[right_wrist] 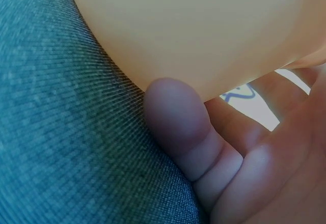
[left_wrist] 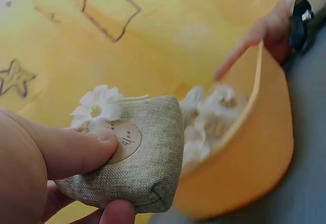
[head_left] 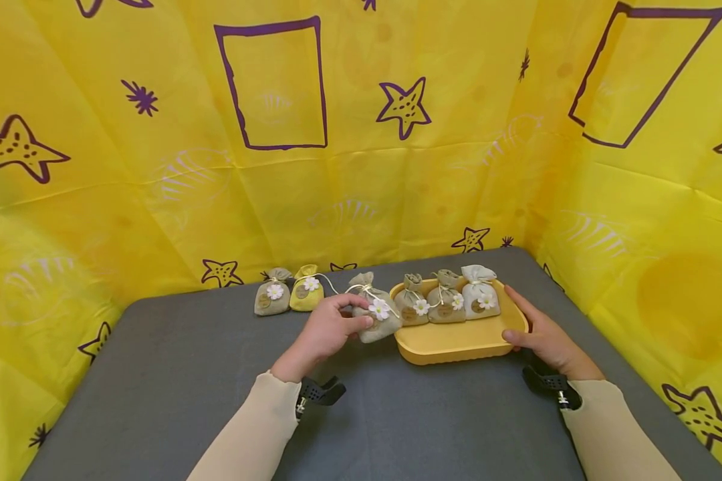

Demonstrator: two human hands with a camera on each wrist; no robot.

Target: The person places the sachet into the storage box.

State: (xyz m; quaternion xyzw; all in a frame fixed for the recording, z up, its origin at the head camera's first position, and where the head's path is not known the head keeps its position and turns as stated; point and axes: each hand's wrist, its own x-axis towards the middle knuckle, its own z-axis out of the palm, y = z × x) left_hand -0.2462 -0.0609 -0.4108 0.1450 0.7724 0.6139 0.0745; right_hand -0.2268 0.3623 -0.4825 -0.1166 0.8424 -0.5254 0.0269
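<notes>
My left hand (head_left: 327,329) pinches a grey-beige drawstring pouch (head_left: 380,329) between thumb and fingers, at the left end of a yellow-orange tray (head_left: 457,342). A white flower and a round tag are on the pouch's front, and in the left wrist view the thumb presses on the tag (left_wrist: 128,141). My right hand (head_left: 547,341) grips the tray's right end, thumb at the front corner and fingers along the far side. Inside the tray, a brown pouch (head_left: 410,312), a second brown pouch (head_left: 447,311) and a whitish pouch (head_left: 475,304) stand in a row.
To the left, a grey-brown pouch (head_left: 271,304) and a yellow pouch (head_left: 303,300) lie on the dark grey table (head_left: 174,374) near its back edge. A yellow patterned cloth (head_left: 349,180) hangs behind the table and along its sides.
</notes>
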